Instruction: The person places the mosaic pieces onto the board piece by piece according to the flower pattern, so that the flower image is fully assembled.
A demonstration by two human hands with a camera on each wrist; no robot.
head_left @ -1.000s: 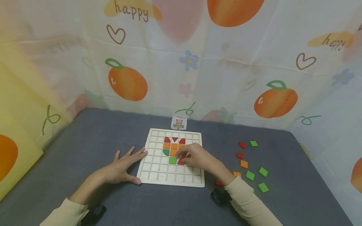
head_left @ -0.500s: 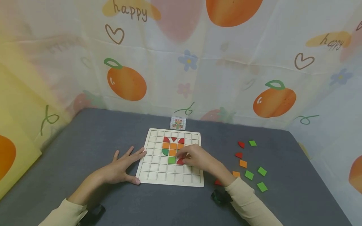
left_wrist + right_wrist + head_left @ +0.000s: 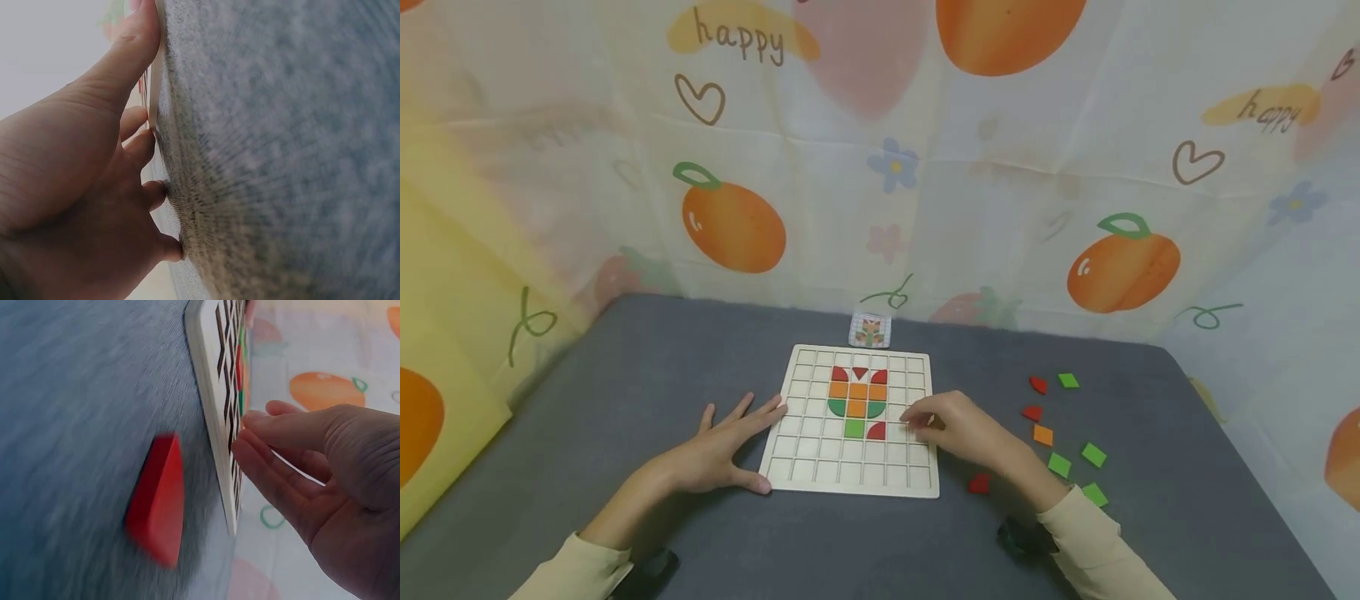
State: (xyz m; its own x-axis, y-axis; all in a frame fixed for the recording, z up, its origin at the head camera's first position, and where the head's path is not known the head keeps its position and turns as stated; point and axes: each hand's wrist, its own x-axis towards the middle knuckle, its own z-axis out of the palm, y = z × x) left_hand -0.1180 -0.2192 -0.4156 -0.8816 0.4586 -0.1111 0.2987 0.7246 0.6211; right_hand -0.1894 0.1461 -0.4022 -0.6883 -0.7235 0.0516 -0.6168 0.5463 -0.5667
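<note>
The left hand (image 3: pixel 718 446) lies flat and open on the bench (image 3: pixel 625 392), fingers spread, its fingertips and thumb touching the near-left edge of the wooden grid board (image 3: pixel 854 483), steadying it; the left wrist view shows the same thumb laid along the board's rim. The right hand (image 3: pixel 958 429) hovers over the board's right side with fingers loosely curled and nothing visibly held between them, the fingertips just beside a red quarter-round piece (image 3: pixel 877 431) that sits in a cell next to a green square (image 3: pixel 853 428). Further from the hands, toward the board's far rows, the laid pattern reads as red pieces on top, a band of orange squares, and green quarter-rounds flanking an orange one. By my reading, the step in hand is the end of one placement: the red piece seems seated and the right hand free. The next move would call for picking another piece from the loose ones; the nearest is a red piece (image 3: pixel 978 483) lying on the bench just on the near side of the right wrist, off the board's near-right corner, while a scatter of red, orange and green tiles (image 3: pixel 1060 464) lies well out to the right of that hand. A small pattern card (image 3: pixel 870 331) stands beyond the board's far edge, against the printed curtain (image 3: pixel 880 167), for checking which colour and turn fits next
</note>
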